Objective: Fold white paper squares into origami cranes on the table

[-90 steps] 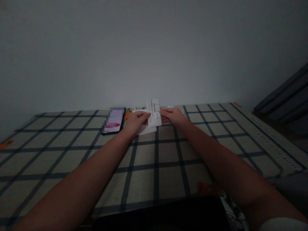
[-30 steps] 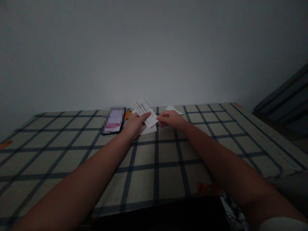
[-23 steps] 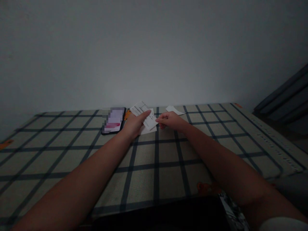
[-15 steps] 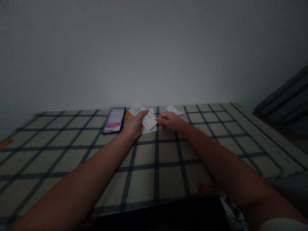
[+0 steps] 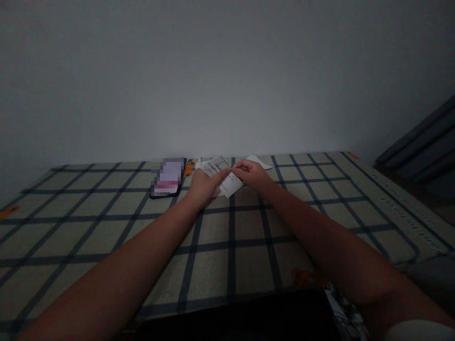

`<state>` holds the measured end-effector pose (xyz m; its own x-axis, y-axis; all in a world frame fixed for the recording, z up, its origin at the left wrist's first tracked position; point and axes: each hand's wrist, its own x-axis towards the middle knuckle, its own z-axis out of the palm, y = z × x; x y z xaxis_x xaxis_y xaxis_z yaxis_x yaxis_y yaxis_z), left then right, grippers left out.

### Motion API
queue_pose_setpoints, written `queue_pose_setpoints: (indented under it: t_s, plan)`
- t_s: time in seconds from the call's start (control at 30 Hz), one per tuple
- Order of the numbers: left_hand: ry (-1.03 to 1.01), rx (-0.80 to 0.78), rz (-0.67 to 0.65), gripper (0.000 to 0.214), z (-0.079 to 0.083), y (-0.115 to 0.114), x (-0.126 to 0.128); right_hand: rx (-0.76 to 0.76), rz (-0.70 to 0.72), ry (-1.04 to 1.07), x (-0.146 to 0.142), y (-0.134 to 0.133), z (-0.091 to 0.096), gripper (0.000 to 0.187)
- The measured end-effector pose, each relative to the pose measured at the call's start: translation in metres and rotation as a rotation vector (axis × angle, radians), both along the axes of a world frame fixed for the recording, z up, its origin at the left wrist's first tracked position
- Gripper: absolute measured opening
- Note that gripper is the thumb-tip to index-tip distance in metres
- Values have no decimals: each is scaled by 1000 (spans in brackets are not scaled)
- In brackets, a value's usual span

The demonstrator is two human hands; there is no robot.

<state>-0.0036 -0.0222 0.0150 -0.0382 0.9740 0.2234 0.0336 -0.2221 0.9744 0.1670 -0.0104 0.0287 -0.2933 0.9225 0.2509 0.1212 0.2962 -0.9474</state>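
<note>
Both my hands meet at the far middle of a checked cloth. My left hand is closed on a small printed paper slip, thumb on top. My right hand pinches the same slip from the right, fingers curled. The slip tilts down to the right, its lower corner near the cloth. More white paper lies under my left hand, mostly hidden.
A phone with a lit screen lies left of my left hand. Another white paper scrap lies behind my right hand near the wall. Dark slats stand at the right. A dark object sits at the near edge.
The slip was held upright between both hands, then tipped left and lowered. My right hand let go briefly, then moved up and left onto the slip again.
</note>
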Motion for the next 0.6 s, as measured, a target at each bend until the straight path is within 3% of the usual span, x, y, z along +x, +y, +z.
queue_pose_setpoints:
  t_s: [0.2, 0.6]
  plan:
    - [61, 85, 119, 36, 1, -4, 1, -16, -37, 15, -2, 0, -3, 21]
    - [-349, 120, 187, 33, 4, 4, 6, -90, -32, -49, 3, 4, -2, 9]
